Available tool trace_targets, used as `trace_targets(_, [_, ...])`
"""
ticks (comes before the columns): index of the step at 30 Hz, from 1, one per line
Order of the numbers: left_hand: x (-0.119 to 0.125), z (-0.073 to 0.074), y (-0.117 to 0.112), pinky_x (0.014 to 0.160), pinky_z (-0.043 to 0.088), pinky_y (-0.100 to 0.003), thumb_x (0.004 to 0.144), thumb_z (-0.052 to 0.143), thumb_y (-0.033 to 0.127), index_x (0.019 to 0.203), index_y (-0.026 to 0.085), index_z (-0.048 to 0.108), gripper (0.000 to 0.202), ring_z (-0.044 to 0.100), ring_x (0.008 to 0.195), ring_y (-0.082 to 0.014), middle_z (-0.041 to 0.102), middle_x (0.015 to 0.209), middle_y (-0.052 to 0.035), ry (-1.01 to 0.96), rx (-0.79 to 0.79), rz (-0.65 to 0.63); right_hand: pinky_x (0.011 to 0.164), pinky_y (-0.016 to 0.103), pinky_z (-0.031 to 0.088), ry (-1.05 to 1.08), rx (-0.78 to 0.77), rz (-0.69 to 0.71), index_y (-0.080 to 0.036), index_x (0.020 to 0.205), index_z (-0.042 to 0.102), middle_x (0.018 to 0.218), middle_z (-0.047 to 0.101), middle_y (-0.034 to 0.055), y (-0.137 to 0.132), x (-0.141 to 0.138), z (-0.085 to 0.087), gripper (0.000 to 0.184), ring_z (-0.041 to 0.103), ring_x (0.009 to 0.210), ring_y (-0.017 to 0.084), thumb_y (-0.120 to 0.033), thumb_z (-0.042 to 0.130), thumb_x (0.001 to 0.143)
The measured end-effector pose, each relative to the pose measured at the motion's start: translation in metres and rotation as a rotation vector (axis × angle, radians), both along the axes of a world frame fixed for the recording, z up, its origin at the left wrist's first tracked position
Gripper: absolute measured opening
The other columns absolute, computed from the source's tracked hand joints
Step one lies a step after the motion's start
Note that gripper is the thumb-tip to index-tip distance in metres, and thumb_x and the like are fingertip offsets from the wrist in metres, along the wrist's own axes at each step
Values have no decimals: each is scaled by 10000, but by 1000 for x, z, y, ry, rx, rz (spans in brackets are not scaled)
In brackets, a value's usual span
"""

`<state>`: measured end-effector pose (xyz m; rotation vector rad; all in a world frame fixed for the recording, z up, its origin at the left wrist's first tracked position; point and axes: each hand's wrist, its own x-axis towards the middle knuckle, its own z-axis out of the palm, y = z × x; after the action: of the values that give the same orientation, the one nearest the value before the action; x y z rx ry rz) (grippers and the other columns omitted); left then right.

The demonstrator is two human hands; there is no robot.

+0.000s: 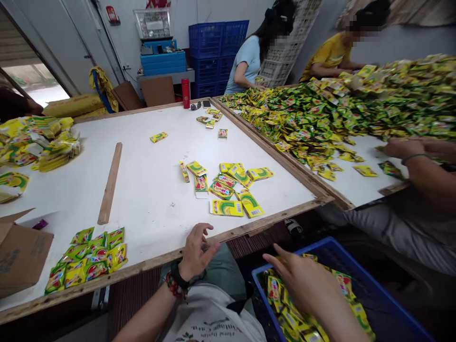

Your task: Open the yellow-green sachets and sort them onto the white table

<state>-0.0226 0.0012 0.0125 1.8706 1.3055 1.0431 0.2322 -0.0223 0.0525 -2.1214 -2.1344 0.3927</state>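
Note:
My left hand hovers at the table's front edge with its fingers loosely bent and apart, nothing in it. Over a blue crate my right hand stretches out, thumb and forefinger spread, also holding nothing visible. Small yellow and green candy packets fill much of the crate below it. Just beyond my left hand, several flat yellow candy boxes lie in a loose heap, some showing a red and green face. Left of my hands, green and yellow sachets rest in rough rows near the edge.
A wooden strip lies on the white table. Stacked yellow packs and a cardboard box stand left. A divider separates a large sachet pile, where co-workers sit. A red flask stands at the far edge.

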Motion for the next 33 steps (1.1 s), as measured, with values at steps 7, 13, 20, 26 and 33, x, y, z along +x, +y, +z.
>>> trace_targets(7, [4, -4, 3, 672, 506, -283, 882, 499, 237, 967, 191, 582, 127, 587, 766, -165, 608, 904, -55, -38, -18, 68, 1012, 485, 423, 209, 139, -74, -65, 1385, 464, 1337, 552, 256, 102, -2, -37, 620, 506, 1265, 360, -254, 607, 812])
trace_targets(13, [5, 3, 1, 836, 532, -347, 927, 487, 340, 1200, 205, 511, 305, 603, 1018, -201, 586, 1203, -110, -266, -132, 199, 1009, 488, 418, 559, 235, -126, -102, 1486, 285, 1327, 558, 224, 104, -26, -40, 742, 527, 1233, 316, -281, 578, 827])
trace_targets(20, [31, 14, 9, 1059, 414, -453, 807, 638, 421, 1423, 196, 231, 771, 482, 1276, -287, 458, 1413, -154, -253, -107, 105, 897, 452, 512, 1617, -345, 58, -266, 1213, 640, 1207, 683, 97, 21, -83, -34, 580, 638, 1097, 295, -375, 757, 657])
trace_targets(26, [27, -7, 3, 956, 489, -458, 781, 623, 413, 1422, 195, 211, 793, 591, 1154, -300, 543, 1335, -152, -23, -29, 237, 839, 451, 538, 1732, -295, -150, -207, 978, 753, 1004, 753, 106, 26, -114, -27, 427, 681, 969, 303, -550, 577, 795])
trace_targets(33, [25, -27, -6, 1027, 459, -453, 774, 618, 317, 1399, 198, 189, 767, 471, 1318, -286, 404, 1467, -190, -20, 194, 226, 849, 386, 539, 1723, -231, -401, -198, 965, 751, 1003, 763, 54, 40, -130, -15, 320, 683, 941, 260, -314, 706, 671])
